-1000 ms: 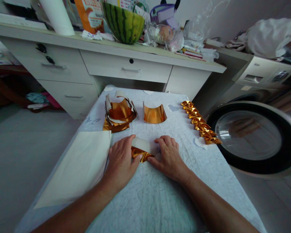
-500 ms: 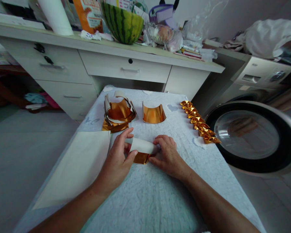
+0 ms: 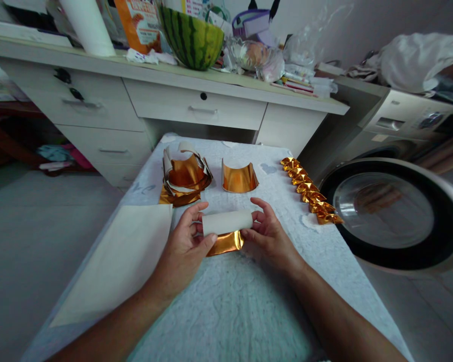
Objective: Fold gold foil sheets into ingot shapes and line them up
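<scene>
Desk (image 3: 249, 90), drawers (image 3: 162, 103) shut, behind the table (image 3: 230, 311); washer (image 3: 411, 120), door (image 3: 388, 211) open, drum (image 3: 377, 152) contents too dark to tell; nested stack (image 3: 186, 173) of curled foil. Left hand (image 3: 183, 244) and right hand (image 3: 272, 236) pinch opposite ends of a foil sheet (image 3: 228, 222) near the table's middle.

The left hand (image 3: 184, 242) and right hand (image 3: 272, 240) held a curled foil-paper sheet (image 3: 227, 222) by its ends, white backing rolled over gold. Beyond them, on the cloth-covered table (image 3: 226, 311), stood a nested stack of gold sheets (image 3: 185, 173) and one curved gold sheet (image 3: 240, 179). Folded gold pieces (image 3: 309, 191) lined the right edge, near the open washing-machine door (image 3: 387, 211).
</scene>
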Motion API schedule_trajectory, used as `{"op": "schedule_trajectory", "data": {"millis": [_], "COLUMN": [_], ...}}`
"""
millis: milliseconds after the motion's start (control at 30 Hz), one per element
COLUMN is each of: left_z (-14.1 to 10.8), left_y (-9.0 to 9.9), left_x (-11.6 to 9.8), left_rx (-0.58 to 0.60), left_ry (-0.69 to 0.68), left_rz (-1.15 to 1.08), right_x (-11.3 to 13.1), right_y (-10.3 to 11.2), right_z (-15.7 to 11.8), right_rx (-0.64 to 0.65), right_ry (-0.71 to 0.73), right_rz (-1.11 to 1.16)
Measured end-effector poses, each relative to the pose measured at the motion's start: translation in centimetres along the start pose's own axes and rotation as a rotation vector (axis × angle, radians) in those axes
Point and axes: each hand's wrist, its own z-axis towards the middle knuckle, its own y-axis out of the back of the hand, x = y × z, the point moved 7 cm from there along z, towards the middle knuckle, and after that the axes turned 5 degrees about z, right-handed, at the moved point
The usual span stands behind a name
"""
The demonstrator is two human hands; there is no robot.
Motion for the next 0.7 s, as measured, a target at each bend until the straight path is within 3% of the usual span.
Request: {"op": "schedule_trajectory", "data": {"millis": [133,367,567,700], "left_z": [-0.2,-1.9,-2.7,-3.1], "left_y": [0.1,-0.9,-1.7,-2.6], "left_x": [0.0,-2.7,-3.4,-3.7], "left_rx": [0.002,-0.011,0.003,0.078], "left_ry": [-0.071,-0.565,-0.781,-0.893], "left_rz": [0.22,0.821,0.981,1.036], "right_x": [0.4,0.6,-0.1,-0.4], "right_y": [0.8,1.9,1.8,1.7], "right_z": [0.4,0.7,0.7,0.8], "right_rx": [-0.062,-0.09,-0.029,-0.009], "right_ry": [-0.002,0.01,-0.052,-0.005], "right_rz": [0.019,-0.04,-0.048,-0.149]}}
